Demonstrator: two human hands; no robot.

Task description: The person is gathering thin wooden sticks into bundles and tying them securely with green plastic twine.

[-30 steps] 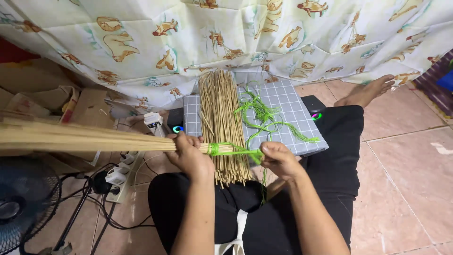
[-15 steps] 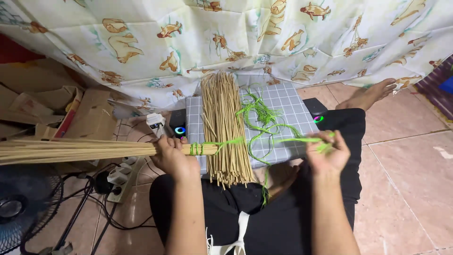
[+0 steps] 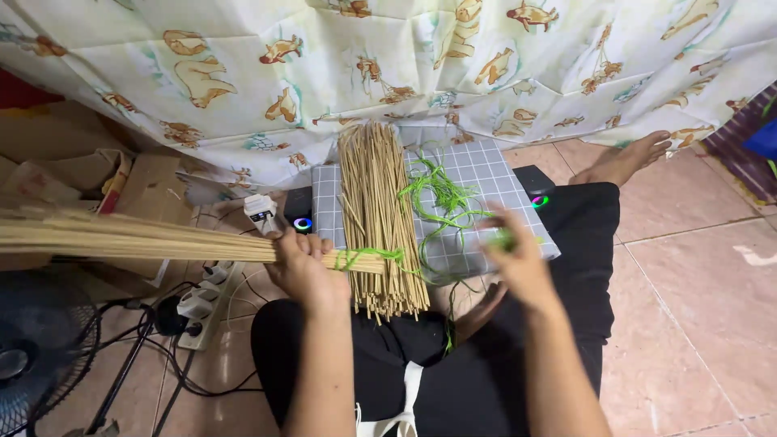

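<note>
Black trousers fill the bottom of the view, the person sitting cross-legged on the tiled floor (image 3: 696, 307) with a grey gridded board (image 3: 486, 194) resting across the lap. I'll use that board as the landmark for everything.

At the board's near left corner, the left hand (image 3: 303, 271) has its grip wrapped tight around a bundle of thin sticks (image 3: 129, 239). The bundle runs out sideways, well off to the left of the board, and its short end pokes out of the fist toward the board, with a green string (image 3: 376, 256) looped round it just beside the knuckles. So the sticks pass right through the grip, with most of their length on the far-left side of it.

Over the board's near right edge, the right hand (image 3: 514, 259) is blurred. It looks like it's pinching a bit of green string, but honestly I can't tell how the fingers are set.

On the board's left half lies a loose pile of sticks (image 3: 376, 210), running from near to far, its near ends hanging over the edge. To the right of that sits a tangle of green strings (image 3: 441, 198).

Left of the board on the floor: a white power strip (image 3: 202, 303), black cables, and a fan (image 3: 36, 356). Beyond the board hangs an animal-print cloth (image 3: 405, 57), with a bare foot (image 3: 627, 158) off the far right corner.
</note>
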